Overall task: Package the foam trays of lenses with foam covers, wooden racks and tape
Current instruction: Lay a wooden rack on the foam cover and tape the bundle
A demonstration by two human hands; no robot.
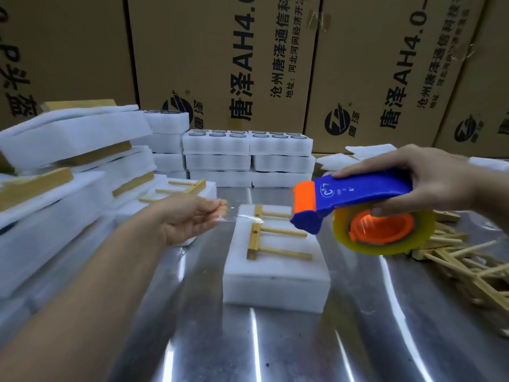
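A white foam block lies in the middle of the shiny metal table, a foam cover on top. Across the cover lies a wooden rack with its pegs pointing right. My right hand grips a blue and orange tape dispenser with a yellowish roll, held above the block's right side. My left hand pinches the free end of the clear tape, stretched between hand and dispenser over the rack.
Foam trays with lenses are stacked at the back. Wrapped foam packs with wooden racks pile up at the left. Loose wooden racks lie in a heap at the right. Cardboard boxes form a wall behind.
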